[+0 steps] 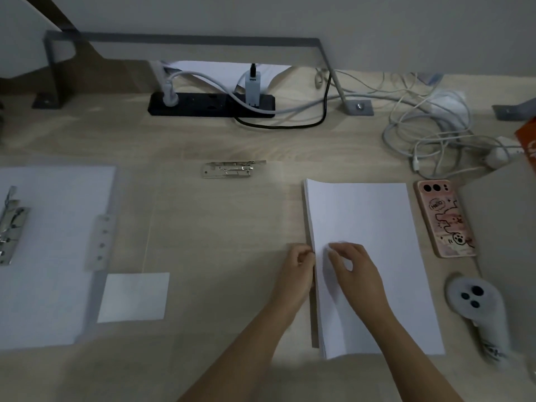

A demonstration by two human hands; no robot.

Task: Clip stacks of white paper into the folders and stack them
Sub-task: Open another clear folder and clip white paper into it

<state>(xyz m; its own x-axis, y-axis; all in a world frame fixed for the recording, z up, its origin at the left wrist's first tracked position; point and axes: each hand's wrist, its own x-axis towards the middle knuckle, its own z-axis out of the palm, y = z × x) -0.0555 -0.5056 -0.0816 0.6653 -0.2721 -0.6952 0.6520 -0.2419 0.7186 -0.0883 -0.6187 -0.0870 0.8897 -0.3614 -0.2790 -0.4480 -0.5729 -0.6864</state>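
Observation:
A stack of white paper (377, 227) lies right of centre on the wooden desk. My left hand (300, 266) pinches the stack's left edge, fingers curled. On top of the sheets near that edge rests my right hand (352, 269), fingertips pressing the top sheet. At the far left lies an open clear folder (58, 242) with paper in it and a metal lever clip (8, 227) at its left side. A loose metal clip mechanism (229, 169) sits on the desk, apart from both hands. A small white sheet (135, 297) lies beside the folder.
A pink phone (445, 219) and a grey handheld controller (478, 309) lie right of the stack. A black power strip (211, 104) and tangled white cables (429, 134) run along the back. A grey box (504, 227) stands at the right edge.

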